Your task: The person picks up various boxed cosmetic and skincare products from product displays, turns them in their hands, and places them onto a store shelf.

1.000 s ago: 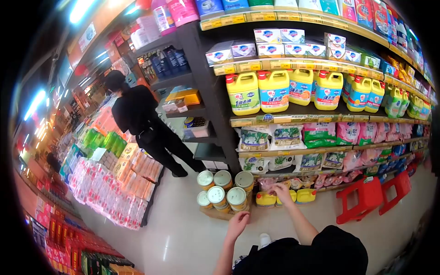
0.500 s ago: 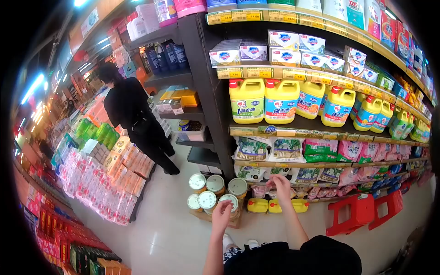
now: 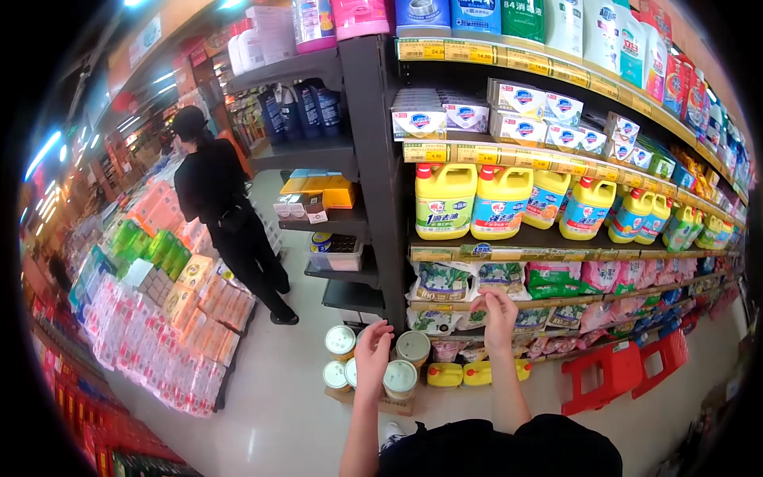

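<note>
1. A low sweep of the left hand (image 3: 372,354) could clip the lidded tubs (image 3: 400,378) behind it; their close packing on the cardboard tray (image 3: 389,406) would pass a knock along.
2. A hasty reach by the right hand (image 3: 497,314) could rumple or drag the white flower-printed bags (image 3: 439,282), which look soft and sit on a low shelf just beyond it.
3. The red plastic stool (image 3: 626,370) on the floor to the right could catch a foot on a sideways step.
4. Both forearms rise in front of the body, the right hand a little higher, wrists bent inward, palms roughly facing.
5. The fingers of both hands are loosely curled and parted, holding nothing; through this wide lens, their clearance from the goods is hard to judge.
</note>
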`<action>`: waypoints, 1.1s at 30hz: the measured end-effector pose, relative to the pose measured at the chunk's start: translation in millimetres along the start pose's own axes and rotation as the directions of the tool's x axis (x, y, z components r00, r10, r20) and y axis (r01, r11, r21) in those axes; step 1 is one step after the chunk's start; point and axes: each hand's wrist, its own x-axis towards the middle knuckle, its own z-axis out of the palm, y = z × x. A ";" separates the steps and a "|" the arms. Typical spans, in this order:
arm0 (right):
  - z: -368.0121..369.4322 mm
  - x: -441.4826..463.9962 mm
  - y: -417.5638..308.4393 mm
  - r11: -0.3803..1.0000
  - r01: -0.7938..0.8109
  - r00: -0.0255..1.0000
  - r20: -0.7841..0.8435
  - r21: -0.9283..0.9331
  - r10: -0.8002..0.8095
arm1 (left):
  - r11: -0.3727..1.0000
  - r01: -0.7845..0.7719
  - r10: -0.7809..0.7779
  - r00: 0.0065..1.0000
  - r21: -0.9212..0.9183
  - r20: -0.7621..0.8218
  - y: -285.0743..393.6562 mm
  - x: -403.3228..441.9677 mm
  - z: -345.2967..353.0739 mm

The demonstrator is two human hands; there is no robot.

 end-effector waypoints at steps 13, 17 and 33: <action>29.4 -5.2 -4.3 0.976 0.121 0.989 -0.059 -0.180 -0.134 | 0.990 -0.080 0.102 0.973 -0.113 0.206 35.4 72.9 -0.3; 42.5 17.5 -13.7 0.960 0.173 0.982 -0.035 -0.222 -0.185 | 0.971 -0.226 0.238 0.944 -0.075 0.227 59.6 106.4 13.8; 127.0 194.7 -71.5 0.667 0.595 0.795 0.205 -0.449 -0.571 | 0.924 -0.373 0.382 0.897 -0.084 0.221 162.6 227.4 86.8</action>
